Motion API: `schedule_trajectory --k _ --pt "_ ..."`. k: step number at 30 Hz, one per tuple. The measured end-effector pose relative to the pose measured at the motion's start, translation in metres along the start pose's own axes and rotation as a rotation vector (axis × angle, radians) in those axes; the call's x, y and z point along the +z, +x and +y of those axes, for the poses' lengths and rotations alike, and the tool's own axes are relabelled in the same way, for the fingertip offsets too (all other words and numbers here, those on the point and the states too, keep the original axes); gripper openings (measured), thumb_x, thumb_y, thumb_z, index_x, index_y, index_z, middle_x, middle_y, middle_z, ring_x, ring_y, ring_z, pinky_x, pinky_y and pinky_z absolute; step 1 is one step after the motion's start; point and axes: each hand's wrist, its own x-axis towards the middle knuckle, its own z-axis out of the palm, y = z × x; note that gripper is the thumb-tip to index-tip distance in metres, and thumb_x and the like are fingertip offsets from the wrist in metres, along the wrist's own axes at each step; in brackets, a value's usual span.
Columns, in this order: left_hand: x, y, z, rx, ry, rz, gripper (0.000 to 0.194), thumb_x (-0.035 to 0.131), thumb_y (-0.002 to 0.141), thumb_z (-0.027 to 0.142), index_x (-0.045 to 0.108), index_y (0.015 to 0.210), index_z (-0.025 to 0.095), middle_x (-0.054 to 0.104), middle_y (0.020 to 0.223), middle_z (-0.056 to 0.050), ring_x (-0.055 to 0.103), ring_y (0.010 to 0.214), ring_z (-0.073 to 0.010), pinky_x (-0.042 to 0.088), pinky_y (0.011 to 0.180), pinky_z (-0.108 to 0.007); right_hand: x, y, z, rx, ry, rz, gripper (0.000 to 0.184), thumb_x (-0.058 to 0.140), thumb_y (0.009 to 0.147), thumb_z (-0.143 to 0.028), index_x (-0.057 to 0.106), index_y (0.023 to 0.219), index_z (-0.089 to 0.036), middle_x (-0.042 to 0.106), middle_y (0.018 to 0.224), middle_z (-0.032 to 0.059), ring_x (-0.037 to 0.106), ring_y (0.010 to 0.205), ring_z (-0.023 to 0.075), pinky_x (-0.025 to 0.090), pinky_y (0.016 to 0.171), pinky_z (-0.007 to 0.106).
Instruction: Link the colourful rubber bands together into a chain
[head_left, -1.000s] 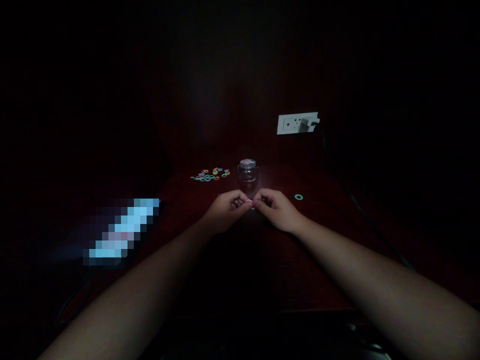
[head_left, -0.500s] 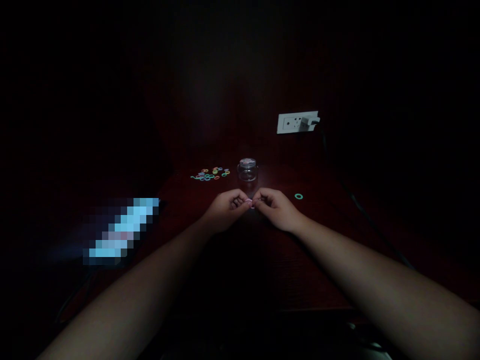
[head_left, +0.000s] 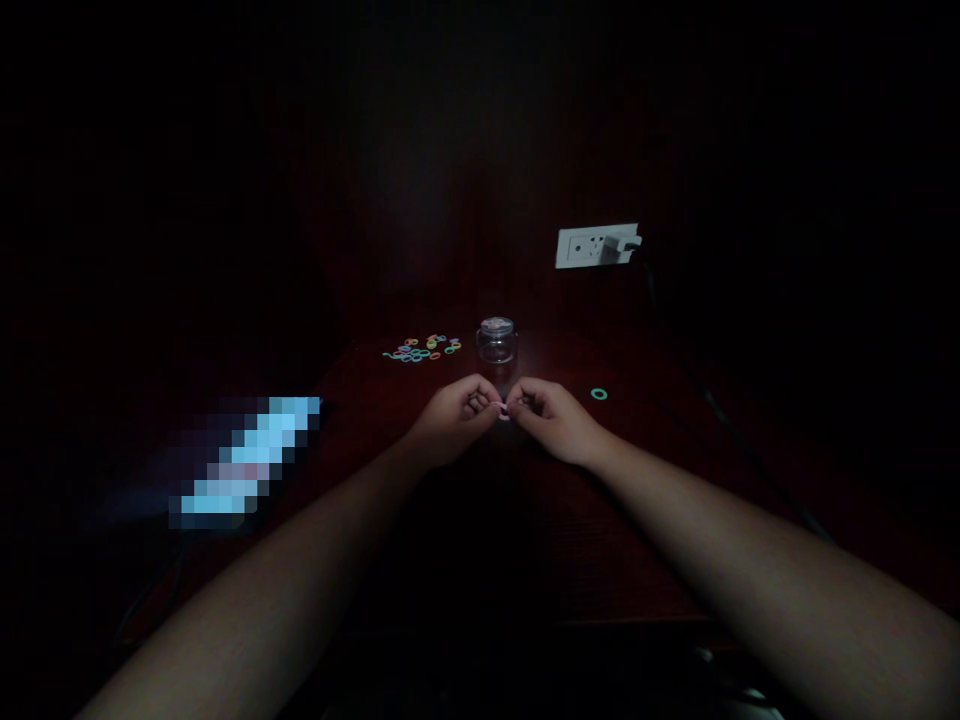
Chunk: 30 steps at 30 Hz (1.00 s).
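A small pink hair tie [head_left: 503, 416] is pinched between my two hands, low over the table in front of the jar. My left hand [head_left: 463, 415] has thumb and finger closed on its left side. On the other side, the fingertips of my right hand [head_left: 549, 412] grip it too. Just beyond my fingers stands a clear jar [head_left: 496, 346] with its lid on. To the right of my right hand lies a green ring-shaped hair tie [head_left: 598, 394]. Several coloured hair ties [head_left: 421, 351] are spread out left of the jar.
A phone-like lit screen [head_left: 251, 460], blurred by pixels, lies at the table's left. On the back wall is a white socket plate [head_left: 585, 247] with a plug in it. A dark cable [head_left: 739, 435] runs down the right side. The surroundings are very dark.
My fingertips have moved slightly apart, and more of the pink hair tie shows between them. The jar and the other hair ties stay where they were.
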Motion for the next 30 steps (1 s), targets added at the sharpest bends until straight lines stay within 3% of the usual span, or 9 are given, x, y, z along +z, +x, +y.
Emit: schedule_trajectory --k 5,12,18,30 --pt "0.0 0.0 0.0 0.031 0.019 0.031 0.016 0.053 0.077 0.029 0.053 0.079 0.014 0.051 0.065 0.002 0.042 0.054 -0.0056 0.033 0.049 -0.016 0.002 -0.001 -0.005 0.042 0.071 -0.048 0.024 0.051 0.079 -0.038 0.05 0.073 -0.015 0.047 0.056 -0.003 0.043 0.048 0.0074 0.033 0.046 0.02" --pt "-0.002 0.002 -0.002 0.119 0.089 0.124 0.018 0.055 0.076 0.031 0.058 0.083 0.014 0.057 0.078 -0.003 0.049 0.063 -0.0086 0.039 0.056 -0.02 0.0 -0.001 -0.004 0.034 0.122 -0.097 0.044 0.027 0.089 -0.044 0.052 0.069 -0.014 0.052 0.055 0.0001 0.049 0.048 0.0084 0.039 0.05 0.021" --pt "-0.002 0.002 -0.002 0.098 0.025 0.103 0.016 0.054 0.076 0.027 0.055 0.085 0.014 0.058 0.071 -0.002 0.051 0.063 -0.0092 0.04 0.056 -0.02 0.001 -0.001 0.001 0.034 0.148 -0.155 0.036 0.034 0.087 -0.043 0.053 0.079 -0.014 0.053 0.064 -0.0001 0.05 0.05 0.0077 0.039 0.048 0.021" --pt "-0.001 0.003 -0.005 0.074 0.016 0.118 0.019 0.056 0.075 0.031 0.056 0.081 0.013 0.057 0.07 -0.002 0.048 0.06 -0.0083 0.039 0.055 -0.02 -0.001 -0.003 -0.011 0.044 0.081 -0.121 0.025 0.042 0.084 -0.035 0.05 0.072 -0.015 0.052 0.06 -0.0017 0.05 0.05 0.0073 0.038 0.048 0.019"
